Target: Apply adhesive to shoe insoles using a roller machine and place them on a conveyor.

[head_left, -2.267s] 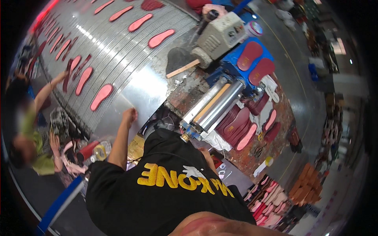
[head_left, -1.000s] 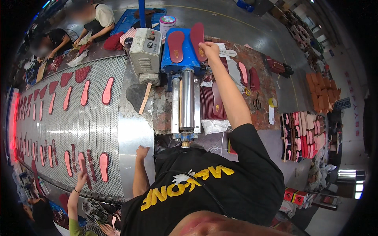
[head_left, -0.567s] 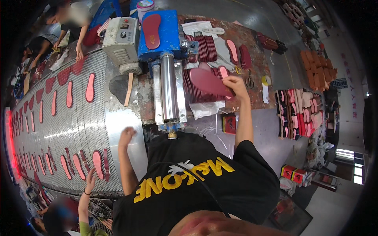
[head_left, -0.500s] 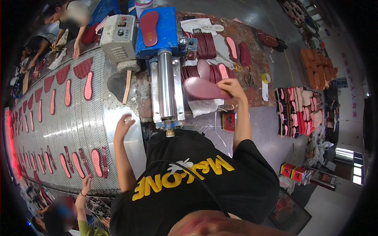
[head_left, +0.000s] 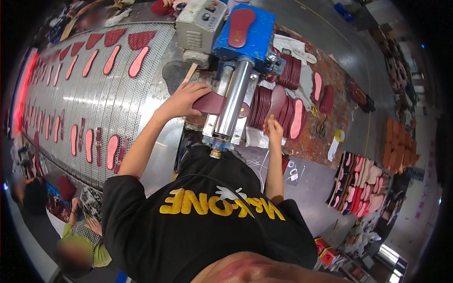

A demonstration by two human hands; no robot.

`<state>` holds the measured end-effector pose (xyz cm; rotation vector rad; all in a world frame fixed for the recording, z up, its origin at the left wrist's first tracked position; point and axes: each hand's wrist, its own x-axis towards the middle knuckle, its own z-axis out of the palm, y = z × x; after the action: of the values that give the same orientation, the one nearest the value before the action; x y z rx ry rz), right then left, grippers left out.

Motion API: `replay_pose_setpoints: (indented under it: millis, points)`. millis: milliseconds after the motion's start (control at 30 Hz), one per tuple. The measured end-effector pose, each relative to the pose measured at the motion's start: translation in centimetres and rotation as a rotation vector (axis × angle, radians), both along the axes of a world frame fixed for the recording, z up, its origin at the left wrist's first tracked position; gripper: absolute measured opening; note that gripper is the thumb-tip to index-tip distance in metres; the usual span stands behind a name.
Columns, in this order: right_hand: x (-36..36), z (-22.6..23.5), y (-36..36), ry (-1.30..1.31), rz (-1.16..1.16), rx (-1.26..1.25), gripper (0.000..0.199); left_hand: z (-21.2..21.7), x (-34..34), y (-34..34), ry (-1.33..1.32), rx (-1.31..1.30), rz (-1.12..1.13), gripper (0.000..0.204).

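**Feeding a dark red insole at the roller machine**

Pressing with the left hand on a dark red insole, lying flat just left of the steel roller and partly under it, fingers spread flat on top, not closed around it. Resting on the worktop just right of the roller, the right hand, fingers curled beside the row of standing insoles; cannot tell if pinching anything. Lying on the blue machine head beyond the roller, another red insole. Left of the roller, a perforated metal conveyor carrying pink insoles.
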<state>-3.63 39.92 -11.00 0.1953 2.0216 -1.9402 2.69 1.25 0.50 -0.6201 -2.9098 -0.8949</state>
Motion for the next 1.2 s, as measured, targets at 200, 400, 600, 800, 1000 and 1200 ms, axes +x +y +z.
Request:
replay_pose_setpoints:
  millis: [200, 400, 600, 800, 1000, 1200]
  points:
    - [7.5, -13.4, 6.9, -0.274, 0.150, 0.448, 0.021, -3.8, 1.3, -5.7, -0.056, 0.024, 0.110, 0.074]
    - [14.5, -16.4, 9.8, -0.543, 0.550, 0.488, 0.015, -11.7, 6.7, -14.0, -0.684, 0.831, 0.396, 0.061]
    - [15.2, -15.1, 6.1, -0.498, 0.534, 0.492, 0.016, -21.3, 15.2, -24.5, -0.979, 1.673, 0.872, 0.053]
    - [17.6, -13.0, 4.3, -0.686, 0.164, 0.319, 0.019, -30.6, 19.0, -31.1, -0.884, 1.200, 1.542, 0.054]
    - [22.3, -11.8, 5.0, -0.538, 0.212, 0.450, 0.019, -34.3, 10.5, -33.8, -0.584, 1.178, 1.355, 0.056]
    - [24.1, -10.2, 3.7, -0.531, 0.166, 0.687, 0.022, -32.3, -1.8, -33.5, -0.493, 1.216, 1.171, 0.052]
